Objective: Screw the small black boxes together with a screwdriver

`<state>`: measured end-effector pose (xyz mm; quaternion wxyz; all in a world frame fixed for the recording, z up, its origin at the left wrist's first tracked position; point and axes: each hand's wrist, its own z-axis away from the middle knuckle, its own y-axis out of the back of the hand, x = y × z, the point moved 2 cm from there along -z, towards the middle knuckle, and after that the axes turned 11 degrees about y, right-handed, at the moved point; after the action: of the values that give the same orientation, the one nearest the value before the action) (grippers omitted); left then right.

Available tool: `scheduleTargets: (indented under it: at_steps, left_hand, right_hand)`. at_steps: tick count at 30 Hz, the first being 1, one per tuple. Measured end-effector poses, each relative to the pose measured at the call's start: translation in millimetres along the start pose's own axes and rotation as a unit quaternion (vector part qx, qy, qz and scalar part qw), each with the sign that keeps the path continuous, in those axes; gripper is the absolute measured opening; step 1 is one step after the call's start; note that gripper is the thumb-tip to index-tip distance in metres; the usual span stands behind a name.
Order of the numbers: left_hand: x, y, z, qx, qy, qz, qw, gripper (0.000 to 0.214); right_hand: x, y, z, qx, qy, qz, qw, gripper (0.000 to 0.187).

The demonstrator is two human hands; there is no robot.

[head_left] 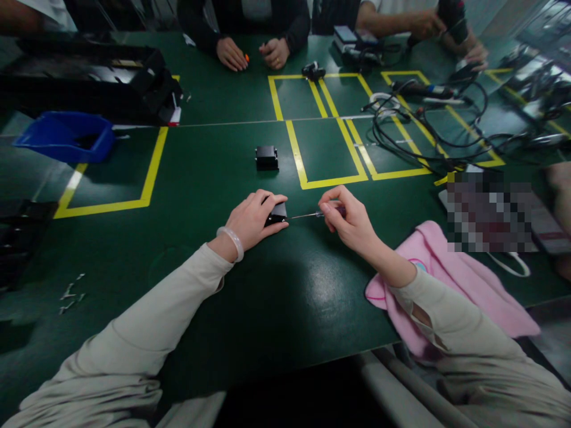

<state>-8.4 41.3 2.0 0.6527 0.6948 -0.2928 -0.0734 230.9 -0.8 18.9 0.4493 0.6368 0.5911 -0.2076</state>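
Observation:
My left hand [256, 220] is closed around a small black box-like part [279, 211], pressing it on the green table [267, 285]. In the fingers of my right hand [345, 217] is a screwdriver [319, 213], held level by its handle. Its thin metal shaft points left, with the tip at or very near the right end of the part; I cannot tell whether it touches. Beyond my left hand sits a similar black box-like part [266, 158], with small tabs at its sides.
A blue scoop-shaped bin [66, 137] and a long black tray [89, 83] stand at left. Small metal pieces [71, 294] lie near left. A pink cloth [455, 285] is under my right forearm. Black cables [428, 142] tangle at right. Co-workers' hands [254, 53] rest across the table.

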Motion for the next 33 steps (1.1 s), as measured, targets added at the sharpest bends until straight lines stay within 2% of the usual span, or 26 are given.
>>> scheduleTargets:
  at_steps: [4,22,26,33]
  left_hand:
    - [0.3,-0.3,-0.1,0.001,0.002,-0.003,1.0,0.055]
    - [1.4,0.1,-1.0,-0.015,-0.005,0.011,1.0,0.057]
    - [0.1,-1.2,-1.8,-0.026,-0.012,0.04,0.999,0.058]
    - [-8.2,-5.1,-3.0,-0.042,-0.036,0.12,0.991,0.062]
  right_hand:
    - [-0.3,1.0,-0.3,0.012,0.007,0.02,1.0,0.014]
    - [0.6,0.6,-0.6,0.015,-0.003,0.012,1.0,0.018]
    - [0.5,2.0,-1.2,0.023,-0.007,0.03,0.999,0.017]
    - [-12.1,2.0,-8.5,0.008,0.013,0.097,0.995,0.029]
